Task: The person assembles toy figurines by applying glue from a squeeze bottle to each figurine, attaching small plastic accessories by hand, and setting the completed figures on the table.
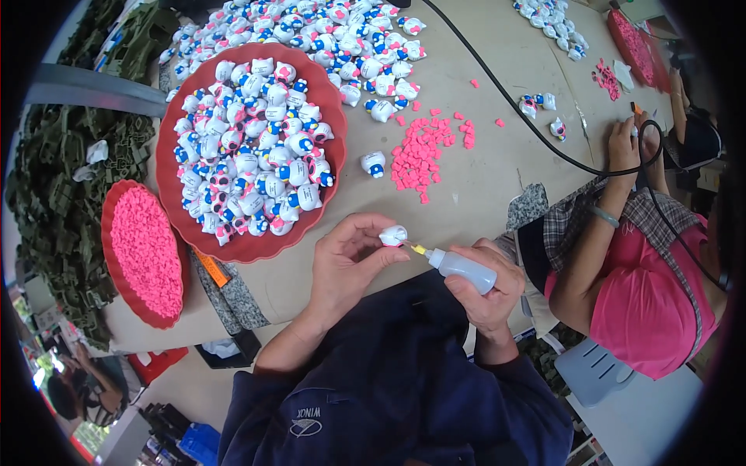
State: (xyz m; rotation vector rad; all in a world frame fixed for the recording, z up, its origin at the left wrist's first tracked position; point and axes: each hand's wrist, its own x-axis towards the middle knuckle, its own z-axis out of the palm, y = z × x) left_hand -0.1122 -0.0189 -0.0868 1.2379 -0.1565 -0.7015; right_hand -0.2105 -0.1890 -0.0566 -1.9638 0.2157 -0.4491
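Head view: the right hand [491, 289] is clasping a squeeze bottle [465, 270], probably soft, best gripped mid-body. Just beyond its nozzle [420, 249], the left hand [342, 262] is pinching a white figurine [394, 234] in its fingertips [392, 255]; seeming light, stiff, smooth, it is inviting a side hold. Farther, pink pieces [420, 152] are lying loose.
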